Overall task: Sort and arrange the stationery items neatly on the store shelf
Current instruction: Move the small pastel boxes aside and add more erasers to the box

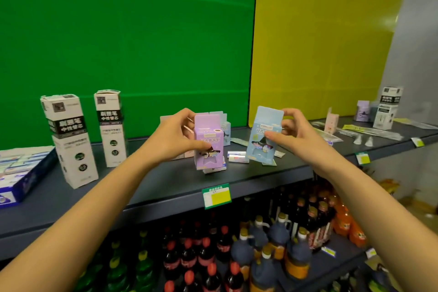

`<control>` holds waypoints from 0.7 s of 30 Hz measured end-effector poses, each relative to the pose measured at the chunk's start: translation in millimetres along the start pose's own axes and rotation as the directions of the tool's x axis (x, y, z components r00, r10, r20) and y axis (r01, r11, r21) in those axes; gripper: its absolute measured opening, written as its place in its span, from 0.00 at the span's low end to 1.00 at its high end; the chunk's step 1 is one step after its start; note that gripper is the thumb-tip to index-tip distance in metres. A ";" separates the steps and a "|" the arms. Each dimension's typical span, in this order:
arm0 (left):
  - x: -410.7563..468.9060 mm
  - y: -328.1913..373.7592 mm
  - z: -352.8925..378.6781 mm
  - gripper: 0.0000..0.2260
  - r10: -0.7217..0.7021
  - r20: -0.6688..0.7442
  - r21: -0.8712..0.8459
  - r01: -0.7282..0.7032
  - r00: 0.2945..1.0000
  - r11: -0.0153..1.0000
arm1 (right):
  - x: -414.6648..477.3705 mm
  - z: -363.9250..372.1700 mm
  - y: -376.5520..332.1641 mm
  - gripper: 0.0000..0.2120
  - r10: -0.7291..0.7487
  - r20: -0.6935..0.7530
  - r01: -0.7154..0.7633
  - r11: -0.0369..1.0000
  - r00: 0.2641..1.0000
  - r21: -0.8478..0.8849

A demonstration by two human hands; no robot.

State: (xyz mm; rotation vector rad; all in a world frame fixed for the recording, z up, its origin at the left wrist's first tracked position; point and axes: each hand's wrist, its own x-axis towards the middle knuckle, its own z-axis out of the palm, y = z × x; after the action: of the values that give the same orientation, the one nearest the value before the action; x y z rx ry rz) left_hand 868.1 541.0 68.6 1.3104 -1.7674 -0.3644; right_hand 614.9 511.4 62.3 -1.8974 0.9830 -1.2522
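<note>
Pinching lilac card box (208,135) w/ your left hand (174,136) & pale-blue card box (263,130) w/ right hand (294,133), you could topple pastel boxes behind (227,133) by rushing the set-down.

Green wall panel (128,31) meets yellow panel (320,38) behind grey shelving (166,180).

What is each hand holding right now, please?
Left hand: grips the purple box.
Right hand: grips the blue box.
</note>
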 end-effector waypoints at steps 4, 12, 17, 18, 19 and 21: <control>38.9 -5.2 16.2 0.22 0.033 -0.032 0.113 -0.029 0.999 0.993 | 35.6 -12.6 14.9 0.19 -0.046 0.021 0.046 0.998 0.999 -0.034; 102.2 -28.4 40.5 0.20 0.027 -0.032 0.256 -0.018 0.999 0.967 | 108.7 -17.1 50.2 0.21 -0.079 0.148 0.105 0.978 0.986 -0.179; 116.8 -50.6 54.7 0.21 0.037 -0.040 0.437 -0.015 0.999 0.899 | 137.0 -4.1 74.0 0.21 -0.066 0.240 0.119 0.969 0.968 -0.215; 117.9 -54.4 56.8 0.21 0.026 -0.048 0.478 0.001 0.999 0.878 | 142.4 -0.7 78.9 0.21 -0.066 0.256 0.123 0.969 0.964 -0.214; 118.3 -57.3 58.7 0.22 0.016 -0.060 0.514 0.017 0.998 0.857 | 147.4 3.1 84.0 0.22 -0.068 0.270 0.128 0.969 0.960 -0.211; 119.5 -61.9 61.6 0.23 0.002 -0.078 0.564 0.043 0.997 0.824 | 156.3 10.4 94.4 0.23 -0.066 0.302 0.133 0.969 0.951 -0.210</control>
State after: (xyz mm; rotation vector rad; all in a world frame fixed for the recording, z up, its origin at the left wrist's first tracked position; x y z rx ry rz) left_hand 851.8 395.4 48.1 1.7271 -1.8694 0.2291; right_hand 643.7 331.1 50.3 -2.2586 0.9110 -0.9047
